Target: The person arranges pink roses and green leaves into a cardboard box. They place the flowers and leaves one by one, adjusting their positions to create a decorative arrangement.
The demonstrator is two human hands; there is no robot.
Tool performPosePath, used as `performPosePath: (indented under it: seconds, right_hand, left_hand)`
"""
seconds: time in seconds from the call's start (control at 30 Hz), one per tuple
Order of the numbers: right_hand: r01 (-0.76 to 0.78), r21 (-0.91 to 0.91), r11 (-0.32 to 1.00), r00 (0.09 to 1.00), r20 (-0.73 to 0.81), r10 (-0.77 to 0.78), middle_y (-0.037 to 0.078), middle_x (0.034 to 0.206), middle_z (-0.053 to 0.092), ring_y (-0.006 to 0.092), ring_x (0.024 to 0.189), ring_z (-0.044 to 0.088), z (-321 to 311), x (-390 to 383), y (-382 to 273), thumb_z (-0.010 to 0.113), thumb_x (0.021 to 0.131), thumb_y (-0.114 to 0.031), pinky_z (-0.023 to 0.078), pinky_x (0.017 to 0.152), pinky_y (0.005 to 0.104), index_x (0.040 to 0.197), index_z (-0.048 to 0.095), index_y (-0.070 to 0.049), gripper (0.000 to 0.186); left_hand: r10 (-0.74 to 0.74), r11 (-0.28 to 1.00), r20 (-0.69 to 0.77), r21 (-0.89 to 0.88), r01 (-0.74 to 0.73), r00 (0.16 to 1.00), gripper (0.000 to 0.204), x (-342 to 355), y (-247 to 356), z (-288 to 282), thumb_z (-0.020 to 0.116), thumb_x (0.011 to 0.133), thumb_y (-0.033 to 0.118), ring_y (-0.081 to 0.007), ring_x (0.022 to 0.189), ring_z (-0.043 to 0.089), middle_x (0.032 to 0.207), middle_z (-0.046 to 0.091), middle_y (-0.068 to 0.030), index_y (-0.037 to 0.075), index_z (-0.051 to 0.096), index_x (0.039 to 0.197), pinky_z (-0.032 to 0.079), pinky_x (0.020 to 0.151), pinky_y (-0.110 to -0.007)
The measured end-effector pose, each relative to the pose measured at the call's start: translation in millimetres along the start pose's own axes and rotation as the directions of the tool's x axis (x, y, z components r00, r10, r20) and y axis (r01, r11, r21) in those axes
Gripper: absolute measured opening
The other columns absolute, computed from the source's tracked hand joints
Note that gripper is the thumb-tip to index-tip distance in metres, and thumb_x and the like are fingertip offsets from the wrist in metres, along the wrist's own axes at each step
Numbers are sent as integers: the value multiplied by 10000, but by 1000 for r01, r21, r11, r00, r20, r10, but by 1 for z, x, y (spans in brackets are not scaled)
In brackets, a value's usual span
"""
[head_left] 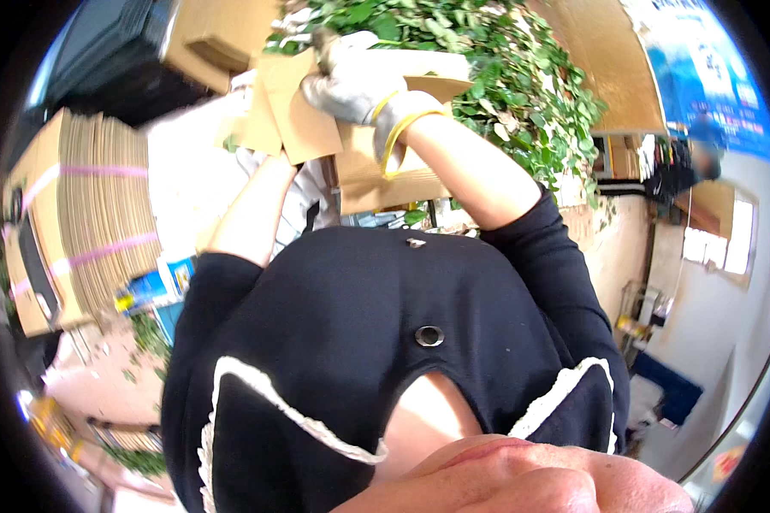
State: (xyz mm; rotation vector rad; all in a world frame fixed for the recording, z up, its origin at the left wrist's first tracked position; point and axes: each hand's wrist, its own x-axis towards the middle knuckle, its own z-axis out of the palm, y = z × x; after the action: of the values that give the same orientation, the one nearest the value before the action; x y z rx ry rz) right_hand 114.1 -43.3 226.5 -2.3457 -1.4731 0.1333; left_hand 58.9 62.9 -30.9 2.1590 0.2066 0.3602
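Observation:
My right hand (355, 92), in a grey-white glove with a yellow-edged cuff, is closed on the edge of a brown cardboard sheet (310, 120). Another cardboard piece (262, 111) overlaps that sheet on its left. My left hand (275, 164) reaches up behind these pieces; only its wrist shows, and the cardboard hides the fingers. Just beyond the right glove lies a pale, long flat piece (428, 63), its kind unclear. Green leafy stems (522, 94) are heaped beyond and to the right of my hands.
On the left stands a thick stack of flat cardboard (103, 205) bound with pink straps. A cardboard box (218, 38) is at the far left, and a large brown board (612, 64) borders the leaves at right. Below my hands is more cardboard (376, 188). Fallen leaves (150, 335) dot the floor.

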Motion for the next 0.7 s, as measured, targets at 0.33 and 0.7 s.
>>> performPosePath:
  seconds: [0.33, 0.7]
  right_hand:
    - [379, -86, 921, 818, 497, -290, 126, 1180, 648, 185, 1012, 675, -14, -78, 167, 678, 835, -233, 562, 863, 324, 1164, 622, -96, 361]
    - [-619, 259, 741, 738, 515, 436, 119, 738, 660, 231, 628, 638, 38, -63, 139, 607, 838, -401, 516, 615, 335, 947, 642, -30, 388]
  left_hand:
    - [-39, 999, 24, -29, 40, 999, 344, -6, 33, -18, 559, 944, 264, -439, 942, 613, 967, 654, -270, -31, 617, 1111, 483, 807, -490]
    - [-257, 913, 268, 382, 143, 929, 357, 1, 96, -68, 591, 947, 277, -405, 819, 654, 836, 675, -234, -34, 597, 1123, 508, 728, -440]
